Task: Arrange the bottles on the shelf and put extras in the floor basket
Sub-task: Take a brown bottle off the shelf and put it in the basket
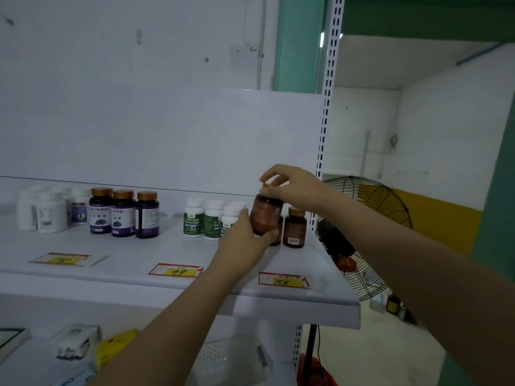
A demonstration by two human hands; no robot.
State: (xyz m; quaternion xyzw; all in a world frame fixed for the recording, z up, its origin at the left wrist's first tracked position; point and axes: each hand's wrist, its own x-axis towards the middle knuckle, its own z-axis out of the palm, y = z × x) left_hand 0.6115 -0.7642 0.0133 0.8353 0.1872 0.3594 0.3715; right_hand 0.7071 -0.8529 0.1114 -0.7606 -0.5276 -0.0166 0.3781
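1. A white shelf runs across in front of me, and a slotted upright stands at its right end.
2. A wire-caged fan stands beyond that end, partly behind the right forearm.
3. Below the shelf sits a white perforated container. I cannot tell whether it is the floor basket.
4. The left hand reaches up from below. Its grip is wrapped round the lower body of a brown bottle.
5. The right hand comes in from the right, its grip narrow, fingertips pinching that bottle's gold cap.
6. Four groups of bottles stand along the shelf:
   - plain white bottles at the far left
   - three purple-labelled bottles with copper caps beside them
   - green-labelled white bottles just left of the hands
   - a second brown bottle at the right end
7. The held brown bottle is over the right part of the shelf, between the green-labelled group and the second brown bottle. It tilts slightly, and its cap is higher than its neighbour's. The left hand hides its base.
8. Another brown bottle peeks out behind the held one, mostly hidden.
9. Yellow price tags lie along the front edge: one reads 99, one 158, and the third, at the left, is unclear.
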